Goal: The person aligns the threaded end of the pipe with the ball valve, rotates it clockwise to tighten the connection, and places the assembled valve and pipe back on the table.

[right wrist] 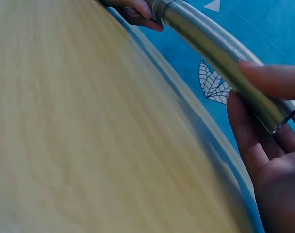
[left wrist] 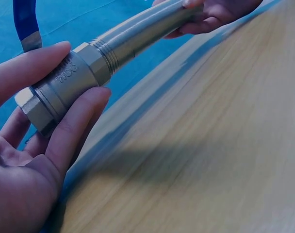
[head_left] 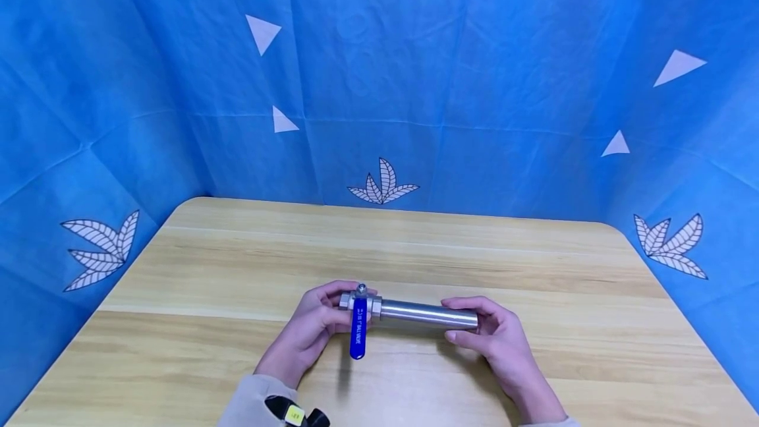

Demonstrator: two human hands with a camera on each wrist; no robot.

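Observation:
My left hand (head_left: 311,331) grips the steel body of a ball valve (left wrist: 70,77), thumb and fingers on its two sides. The valve's blue lever handle (head_left: 358,329) points toward me, with white lettering that reads "BALL VALVE". A smooth steel pipe (head_left: 418,312) extends rightward from the valve; threads show at the joint in the left wrist view. At the pipe's far end, my right hand (head_left: 501,341) holds it between thumb and fingers. That end is open and hollow in the right wrist view. Valve and pipe are held above the table, nearly level.
A light wood-grain table (head_left: 237,269) with rounded back corners lies below both hands. Blue cloth (head_left: 367,71) with white triangles and leaf prints hangs behind it and along both sides. A black strap with a yellow label (head_left: 294,415) is on my left wrist, over a pale sleeve.

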